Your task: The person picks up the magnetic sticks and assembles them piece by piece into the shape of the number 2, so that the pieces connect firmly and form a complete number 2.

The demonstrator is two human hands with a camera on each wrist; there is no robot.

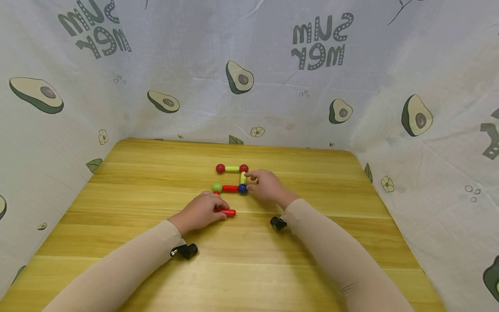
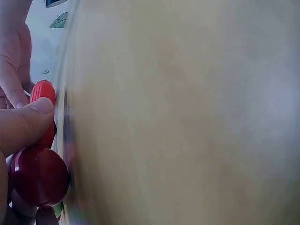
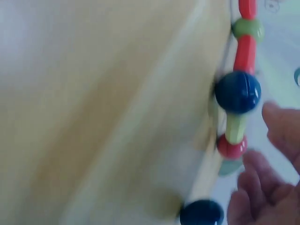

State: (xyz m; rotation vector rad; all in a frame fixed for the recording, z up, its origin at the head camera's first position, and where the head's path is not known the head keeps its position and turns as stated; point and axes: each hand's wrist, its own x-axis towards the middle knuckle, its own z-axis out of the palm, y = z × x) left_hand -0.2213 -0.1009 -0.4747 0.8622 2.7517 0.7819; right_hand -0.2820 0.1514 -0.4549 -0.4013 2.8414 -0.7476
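On the wooden table (image 1: 249, 260) lies a chain of building-toy balls and rods, bent round at its corners. It runs from a red ball (image 1: 220, 168) along a yellow-green rod (image 1: 232, 169), a second red ball and another such rod to a blue ball (image 3: 238, 92), then a red rod (image 1: 230, 188) and a green ball (image 1: 217, 187). My left hand (image 1: 202, 211) pinches a red rod (image 1: 229, 212) with the thumb against it; a red ball (image 2: 40, 176) adjoins its end. Beside the blue ball, my right hand (image 1: 266, 186) has loosely bent fingers, apart from the chain in the right wrist view.
A dark blue rounded thing (image 3: 202, 213) shows low in the right wrist view, partly cut off. Small black cameras (image 1: 187, 251) sit at both wrists. White cloth (image 1: 195, 117) printed with avocados surrounds the table's back and sides.
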